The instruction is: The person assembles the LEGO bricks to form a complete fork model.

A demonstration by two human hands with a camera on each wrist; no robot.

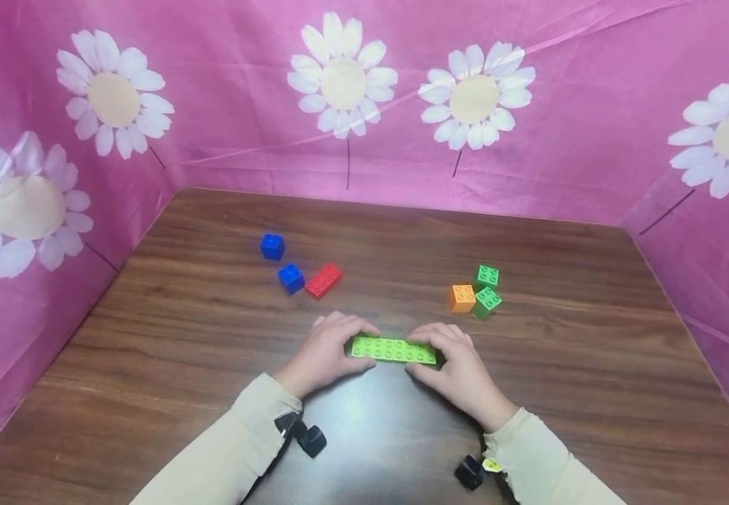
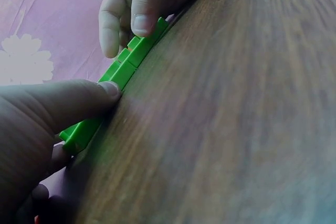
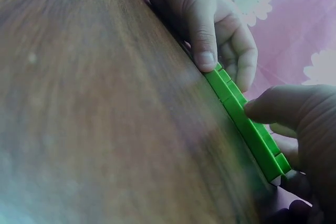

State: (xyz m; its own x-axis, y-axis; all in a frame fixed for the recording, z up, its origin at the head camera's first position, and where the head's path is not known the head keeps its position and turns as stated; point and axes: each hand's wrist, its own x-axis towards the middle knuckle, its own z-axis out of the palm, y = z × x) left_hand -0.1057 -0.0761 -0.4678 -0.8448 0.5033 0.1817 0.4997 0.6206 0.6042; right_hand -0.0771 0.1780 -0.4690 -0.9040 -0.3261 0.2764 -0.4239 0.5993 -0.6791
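Observation:
Two light green bricks lie end to end in a straight row on the table near its middle, with a thin seam between them. Around the left light green brick [image 1: 373, 348], my left hand [image 1: 323, 353] has its thumb on the near side and fingers on the far side, pinching it. My right hand [image 1: 459, 368] grips the right light green brick [image 1: 416, 352] the same way. Seen from the left wrist, the left thumb [image 2: 107, 90] presses the brick's side. The right wrist view shows the right thumb [image 3: 254, 109] against the row's upper edge.
Back left lie two blue bricks [image 1: 272, 247] and a red brick [image 1: 323, 281]. To the back right, an orange brick [image 1: 462, 299] stands beside two darker green bricks [image 1: 487, 302]. A pink flowered cloth [image 1: 244, 140] surrounds the wooden table [image 1: 181, 315] at the back and sides.

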